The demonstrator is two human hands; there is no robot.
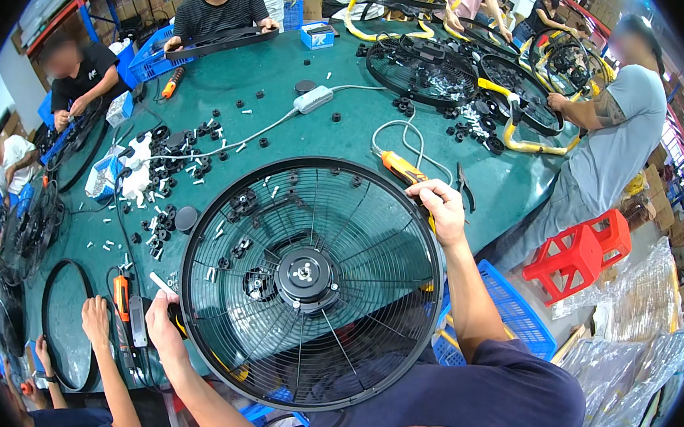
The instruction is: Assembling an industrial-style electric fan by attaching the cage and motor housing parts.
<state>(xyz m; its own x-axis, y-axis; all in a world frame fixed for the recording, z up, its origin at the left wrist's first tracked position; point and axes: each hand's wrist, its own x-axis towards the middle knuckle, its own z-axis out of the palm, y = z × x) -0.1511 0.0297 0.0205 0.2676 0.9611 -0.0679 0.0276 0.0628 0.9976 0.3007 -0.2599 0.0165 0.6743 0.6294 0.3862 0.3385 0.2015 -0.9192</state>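
Note:
A round black fan grille [376,323] with a dark motor [305,274] at its centre is held tilted up in front of me. My left hand [162,328] closes on its left rim. A short white stick [163,284] shows just above those fingers; whether they hold it is unclear. At the upper right rim my right hand [442,212] grips the fan grille, fingers partly hidden. Right beside that hand lies an orange electric screwdriver [399,166] with a grey cord. Black-handled pliers [465,189] rest on the table to its right.
Black knobs and screws [166,175] are scattered on the green table [306,60]. A neighbour's hands [96,321] are at my left, near a black ring [47,317] and another screwdriver [121,297]. Other people work around the table. A red stool [574,255] and blue crate [518,312] stand at right.

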